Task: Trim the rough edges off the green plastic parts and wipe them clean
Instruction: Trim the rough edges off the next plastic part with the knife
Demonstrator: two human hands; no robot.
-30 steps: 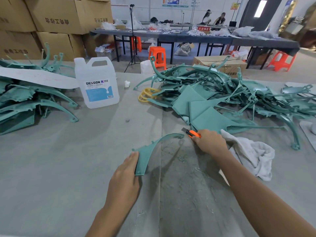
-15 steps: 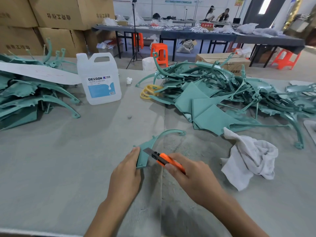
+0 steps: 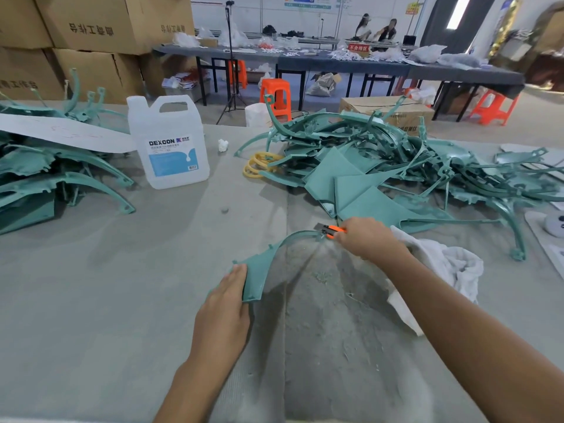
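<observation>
Head view: one curved green plastic part (image 3: 268, 264) stands on its edge on the grey desk (image 3: 91, 300), near centre, arching from near left to far right; the left hand (image 3: 225, 309) presses fairly straight fingers against the outer face of its wide near end, thumb hidden; the right hand (image 3: 366, 239) is curled round one orange knife (image 3: 334, 230), whose blade meets the part's narrow far end; green shavings (image 3: 323, 276) are scattered on the desk under the arch; one crumpled white rag (image 3: 442, 270) lies just right of the right forearm. Two heaps of green parts flank the work: a large tangled pile (image 3: 396, 166) far right, a smaller stack (image 3: 45, 178) far left; a few yellow rings (image 3: 259, 166) lie at the left foot of the large pile; one white jug (image 3: 171, 148) marked DEXCON stands upright between the heaps, with one small white wad (image 3: 223, 145) just to its right; stacked cardboard boxes (image 3: 91, 25) rise beyond the desk at far left.
</observation>
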